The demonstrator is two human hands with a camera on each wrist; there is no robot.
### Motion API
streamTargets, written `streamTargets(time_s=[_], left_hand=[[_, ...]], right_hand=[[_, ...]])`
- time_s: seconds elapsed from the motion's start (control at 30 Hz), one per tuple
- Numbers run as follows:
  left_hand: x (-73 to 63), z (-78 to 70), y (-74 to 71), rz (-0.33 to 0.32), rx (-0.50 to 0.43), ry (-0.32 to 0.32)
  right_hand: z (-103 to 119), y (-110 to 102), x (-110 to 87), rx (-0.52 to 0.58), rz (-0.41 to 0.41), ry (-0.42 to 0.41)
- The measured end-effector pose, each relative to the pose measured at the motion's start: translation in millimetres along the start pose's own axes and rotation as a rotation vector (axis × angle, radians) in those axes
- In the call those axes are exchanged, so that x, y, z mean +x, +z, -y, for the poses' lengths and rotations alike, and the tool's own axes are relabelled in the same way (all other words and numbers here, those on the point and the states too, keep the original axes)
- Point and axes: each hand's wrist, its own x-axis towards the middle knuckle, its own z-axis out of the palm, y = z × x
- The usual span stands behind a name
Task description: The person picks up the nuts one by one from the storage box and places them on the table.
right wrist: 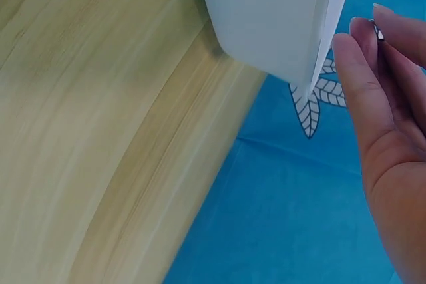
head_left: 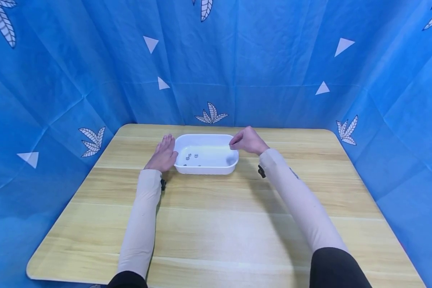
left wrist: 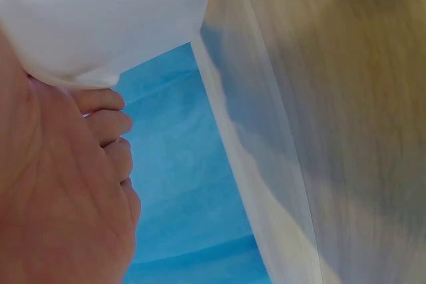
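Observation:
A white plastic basin [head_left: 206, 170] stands at the back of the table. Several small silvery metal pieces [head_left: 196, 156] lie on its floor, mostly toward the left. My left hand [head_left: 162, 155] rests against the basin's left end with the fingers fairly straight, and the left wrist view shows its palm beside the white wall [left wrist: 126, 18]. Over the right end of the basin, my right hand [head_left: 250, 141] pinches a small shiny metal piece [right wrist: 378, 32] between its fingertips. Most of that piece is hidden by the fingers, so I cannot tell its exact kind.
The wooden table [head_left: 216, 224] has rounded corners and extends toward me. Blue cloth [head_left: 259, 60] with white leaf and triangle prints hangs behind the table and along both sides.

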Motion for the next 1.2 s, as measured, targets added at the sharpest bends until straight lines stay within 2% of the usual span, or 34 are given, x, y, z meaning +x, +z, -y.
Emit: streamTargets(time_s=[0.43, 0.9, 1.2], left_hand=[[-1.2, -2.1, 1.3, -0.009, 0.003, 0.002], [-2.0, -1.2, 1.2, -0.016, 0.01, 0.007], [-0.8, -1.0, 1.2, -0.031, 0.012, 0.012]], right_hand=[[-11.2, -13.2, -10.9, 0.068, -0.029, 0.07], [-32.0, -22.0, -21.5, 0.099, -0.052, 0.078], [-46.8, -16.4, -25.9, 0.113, -0.057, 0.081]])
